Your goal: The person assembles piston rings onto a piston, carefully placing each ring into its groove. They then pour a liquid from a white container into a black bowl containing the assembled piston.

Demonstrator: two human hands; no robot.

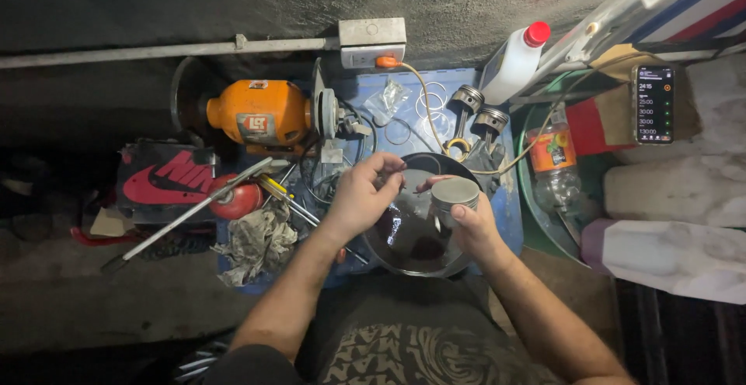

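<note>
My right hand (472,228) grips a round grey metal piston (454,196) from below, crown up, over a dark round pan (404,237) of dark liquid. My left hand (364,194) hovers just left of the piston with its fingertips pinched on a thin ring or wire piece that is too small to make out clearly. Two more pistons with connecting rods (475,117) lie on the blue surface (509,214) beyond the pan, beside several loose thin rings (432,101).
An orange bench grinder (260,111) stands at the back left. A dirty rag (256,245), hand tools and a red round can (241,197) lie left. A white bottle with red cap (515,62), a plastic drink bottle (556,167) and a phone (653,104) are right.
</note>
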